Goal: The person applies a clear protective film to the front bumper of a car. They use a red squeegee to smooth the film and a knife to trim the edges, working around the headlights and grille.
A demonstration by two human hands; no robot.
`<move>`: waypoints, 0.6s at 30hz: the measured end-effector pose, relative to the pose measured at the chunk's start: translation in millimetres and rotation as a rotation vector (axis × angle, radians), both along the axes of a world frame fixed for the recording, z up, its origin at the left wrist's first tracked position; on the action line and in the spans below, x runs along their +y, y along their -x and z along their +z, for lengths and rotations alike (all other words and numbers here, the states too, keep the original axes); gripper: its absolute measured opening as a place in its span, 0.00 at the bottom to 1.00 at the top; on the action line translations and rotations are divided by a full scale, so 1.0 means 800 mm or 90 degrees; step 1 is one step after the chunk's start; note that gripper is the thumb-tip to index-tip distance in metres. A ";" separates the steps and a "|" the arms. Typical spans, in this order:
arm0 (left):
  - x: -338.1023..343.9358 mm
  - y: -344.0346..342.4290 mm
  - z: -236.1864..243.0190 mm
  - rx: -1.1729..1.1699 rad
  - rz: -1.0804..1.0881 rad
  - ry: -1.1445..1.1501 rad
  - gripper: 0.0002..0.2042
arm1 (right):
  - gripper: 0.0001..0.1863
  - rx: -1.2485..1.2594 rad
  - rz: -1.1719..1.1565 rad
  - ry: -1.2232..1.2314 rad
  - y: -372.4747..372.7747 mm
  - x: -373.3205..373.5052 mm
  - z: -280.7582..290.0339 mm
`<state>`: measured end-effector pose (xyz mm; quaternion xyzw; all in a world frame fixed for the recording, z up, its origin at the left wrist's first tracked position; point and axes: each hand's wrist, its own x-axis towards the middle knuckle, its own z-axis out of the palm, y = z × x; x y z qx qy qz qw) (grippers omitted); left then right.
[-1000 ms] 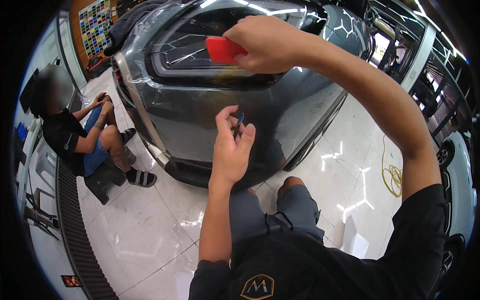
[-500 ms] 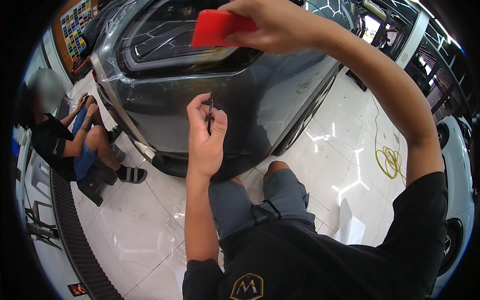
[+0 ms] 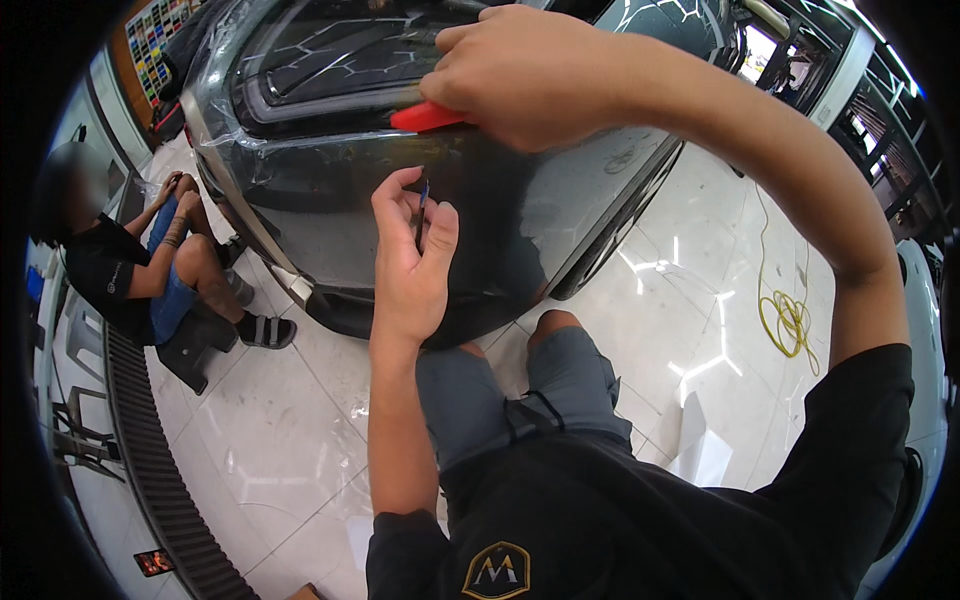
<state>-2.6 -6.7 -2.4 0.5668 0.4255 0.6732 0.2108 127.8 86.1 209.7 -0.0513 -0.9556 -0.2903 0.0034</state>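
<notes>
Red flat plastic squeegee (image 3: 428, 116) sits clamped in my right hand (image 3: 530, 75), fingers clenched over it, its edge pressed against the glossy dark grey car body (image 3: 330, 190) under clear protective film. It looks stiff and light, probably slick when wet, so I'd grip it by the broad back. My left hand (image 3: 412, 262) pinches a thin dark-handled blade tool (image 3: 421, 205) upright near the panel. A seated person (image 3: 150, 270) rests on a low stool to my left, on the shiny white tiled floor (image 3: 300, 430).

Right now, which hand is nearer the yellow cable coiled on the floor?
Right. The right hand is up at the car body, on the side of the yellow cable; the left hand, pinching a thin tool, is farther across.
</notes>
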 end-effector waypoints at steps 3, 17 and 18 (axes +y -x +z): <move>0.000 0.000 0.002 -0.015 -0.008 -0.006 0.25 | 0.11 -0.024 -0.123 0.202 0.004 -0.028 0.057; -0.003 -0.006 0.004 0.001 -0.003 0.025 0.23 | 0.17 -0.153 -0.047 0.021 -0.025 0.002 0.043; 0.000 -0.002 0.002 0.002 0.002 0.011 0.25 | 0.16 -0.127 -0.021 0.036 -0.028 -0.002 0.043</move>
